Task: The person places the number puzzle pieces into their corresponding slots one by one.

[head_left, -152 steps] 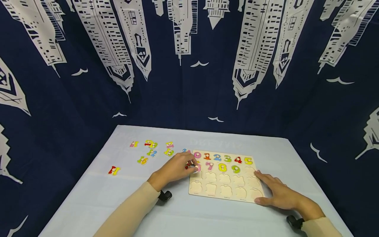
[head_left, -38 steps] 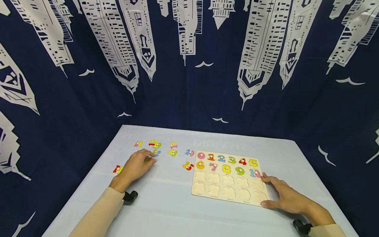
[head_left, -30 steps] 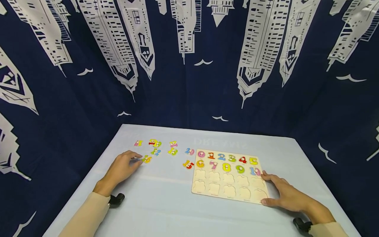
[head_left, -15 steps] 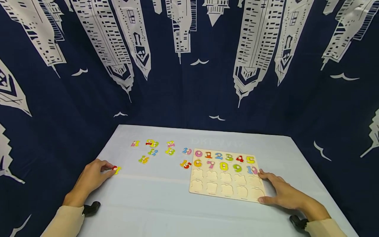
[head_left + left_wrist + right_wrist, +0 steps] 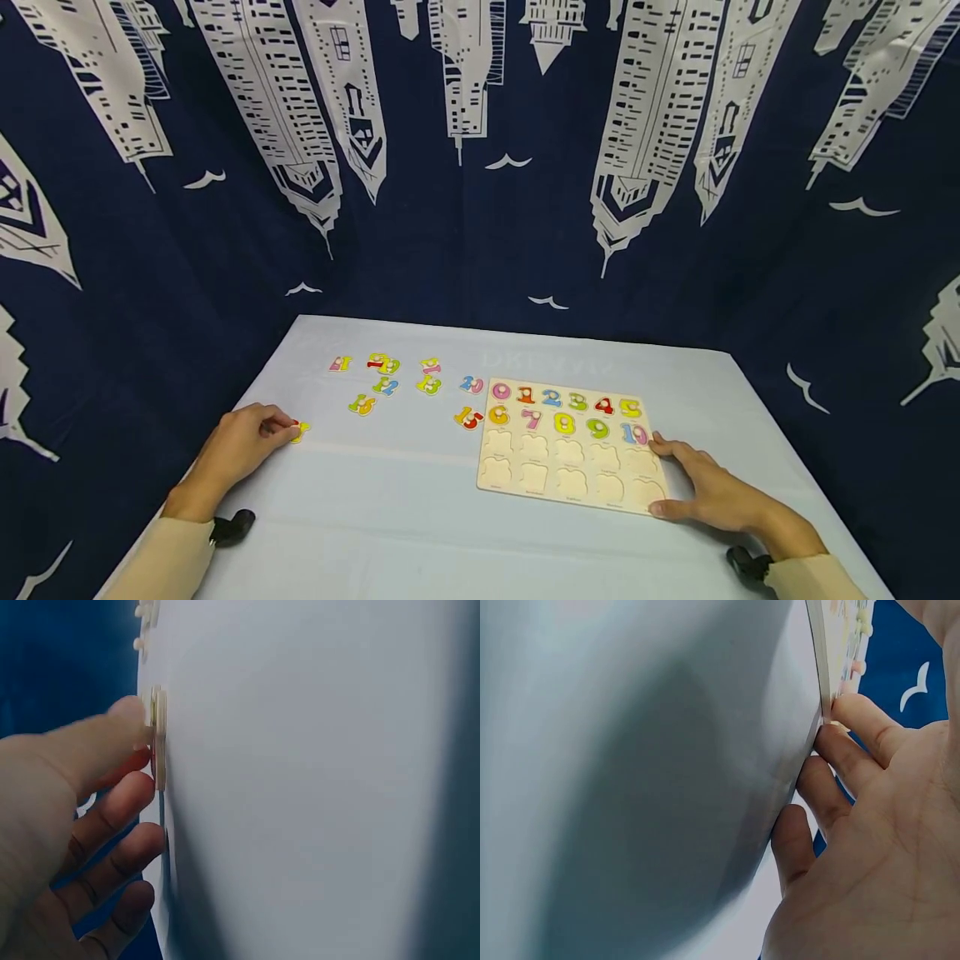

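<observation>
My left hand is at the table's left, its thumb and index finger pinching the peg of a red and yellow number puzzle piece. In the left wrist view this flat wooden piece stands edge-on close to the white tabletop, the other fingers loosely bent below. A wooden number puzzle board lies right of centre. Pieces 0 to 10 fill its upper two rows; the lower two rows are bare recesses. My right hand rests with spread fingers against the board's right edge, thumb near the lower corner.
Loose two-digit pieces lie left of the board: an orange and red 15, a blue and pink 20, a green 13, a yellow-orange piece and several more. A dark blue patterned cloth hangs behind the table.
The 10 piece went into the board's second row. My left hand then moved left across the table to the red and yellow piece and took its peg. My right hand stayed at the board's edge.
</observation>
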Tool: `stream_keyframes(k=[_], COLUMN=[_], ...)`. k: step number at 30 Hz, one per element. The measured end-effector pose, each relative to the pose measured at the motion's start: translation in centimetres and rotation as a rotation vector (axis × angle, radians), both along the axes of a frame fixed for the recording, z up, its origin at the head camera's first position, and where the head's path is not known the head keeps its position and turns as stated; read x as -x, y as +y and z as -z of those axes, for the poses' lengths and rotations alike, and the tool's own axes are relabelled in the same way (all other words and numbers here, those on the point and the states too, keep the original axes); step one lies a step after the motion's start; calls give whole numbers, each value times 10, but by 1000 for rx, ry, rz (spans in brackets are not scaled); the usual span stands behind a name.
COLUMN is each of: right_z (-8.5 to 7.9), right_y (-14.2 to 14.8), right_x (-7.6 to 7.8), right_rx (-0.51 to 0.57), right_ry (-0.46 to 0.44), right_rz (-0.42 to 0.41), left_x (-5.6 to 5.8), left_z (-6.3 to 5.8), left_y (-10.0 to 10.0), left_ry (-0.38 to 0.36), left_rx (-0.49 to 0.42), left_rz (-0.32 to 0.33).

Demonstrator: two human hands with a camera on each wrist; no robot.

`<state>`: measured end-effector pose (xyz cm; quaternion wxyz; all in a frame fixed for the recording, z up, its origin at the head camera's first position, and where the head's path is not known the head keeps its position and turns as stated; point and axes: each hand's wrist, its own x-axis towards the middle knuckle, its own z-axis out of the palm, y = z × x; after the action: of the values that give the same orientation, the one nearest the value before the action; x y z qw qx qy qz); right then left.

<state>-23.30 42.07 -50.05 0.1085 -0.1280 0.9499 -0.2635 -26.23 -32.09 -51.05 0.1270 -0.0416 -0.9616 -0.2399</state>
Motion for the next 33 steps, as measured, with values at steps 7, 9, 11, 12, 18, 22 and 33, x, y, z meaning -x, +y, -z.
stream_keyframes(k=[7, 9, 11, 12, 18, 22, 33], right_z=[2, 2, 1, 1, 1, 1, 0], right_y=[-1, -1, -1, -1, -1, -1, -1], right_x=[0, 0, 0, 0, 0, 0, 0], right_rx=[-1, -3, -3, -2, -8, -14, -12], right_ry=[-14, -14, -13, -12, 0, 0, -2], right_rz=[11, 12, 11, 10, 2, 5, 11], left_x=[3, 4, 5, 5, 8, 8, 13], left_z=[1, 1, 2, 3, 5, 4, -10], left_y=[10, 12, 14, 14, 15, 21, 68], left_ry=[47, 30, 9, -3, 6, 21, 75], left_rx=[4, -7, -21, -27, -32, -26, -62], left_rz=[95, 114, 119, 111, 87, 100, 177])
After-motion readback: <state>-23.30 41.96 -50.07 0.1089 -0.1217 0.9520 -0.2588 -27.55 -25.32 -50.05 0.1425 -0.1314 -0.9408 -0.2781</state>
